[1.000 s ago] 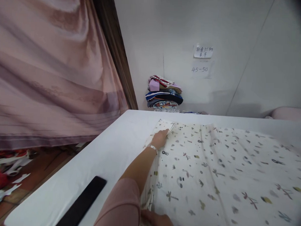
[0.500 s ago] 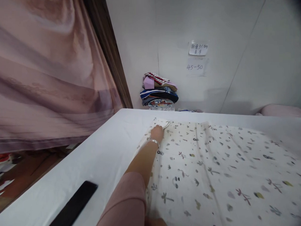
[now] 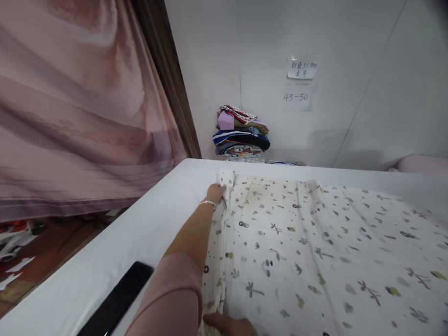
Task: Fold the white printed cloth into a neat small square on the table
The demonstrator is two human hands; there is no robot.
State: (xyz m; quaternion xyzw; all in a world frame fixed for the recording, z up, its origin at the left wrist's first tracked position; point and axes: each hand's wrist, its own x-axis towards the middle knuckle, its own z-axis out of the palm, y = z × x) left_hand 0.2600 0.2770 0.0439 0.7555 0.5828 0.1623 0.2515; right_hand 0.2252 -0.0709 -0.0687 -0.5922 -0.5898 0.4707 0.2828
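A thin white cloth printed with small plants and other motifs lies spread over the table, lightly creased. Along its left side runs a narrow, bunched strip of double fabric. My left hand, with a bracelet at the wrist, is closed on this strip near the cloth's far left corner; its fingertips are partly hidden. At the bottom of the view, my right hand pinches the near end of the same strip. Only part of this hand is in the picture.
A black phone-like slab lies on the white table, left of my left arm. Folded fabrics are stacked beyond the far edge, by a wall with paper signs. A pink curtain hangs at the left.
My left hand has moved left, taking the cloth's far left edge with it. The left strip now lies farther out, and more of my right hand shows.
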